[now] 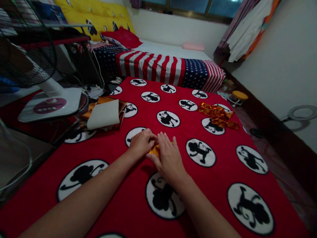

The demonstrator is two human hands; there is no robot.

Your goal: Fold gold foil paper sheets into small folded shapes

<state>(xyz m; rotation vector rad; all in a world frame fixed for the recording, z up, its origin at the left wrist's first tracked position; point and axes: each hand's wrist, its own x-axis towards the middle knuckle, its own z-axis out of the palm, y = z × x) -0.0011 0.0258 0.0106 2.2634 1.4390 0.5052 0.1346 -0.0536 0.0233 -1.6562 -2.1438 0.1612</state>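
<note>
A small piece of gold foil paper (155,150) lies between my hands near the middle of the red cloth (178,130). My left hand (142,142) has its fingers bent together at the paper's left and upper edge. My right hand (167,155) rests over the paper, fingers stretched out and thumb apart, covering much of it. To the right on the cloth sits a pile of shiny folded gold pieces (219,115). A stack of gold sheets with a grey-white sheet (104,114) on top is at the left edge.
A white fan base (53,99) stands on a stool at the left. Behind the cloth is a bed with a striped and starred cover (158,67). A yellow stool (239,95) stands beyond the right edge, near the wall.
</note>
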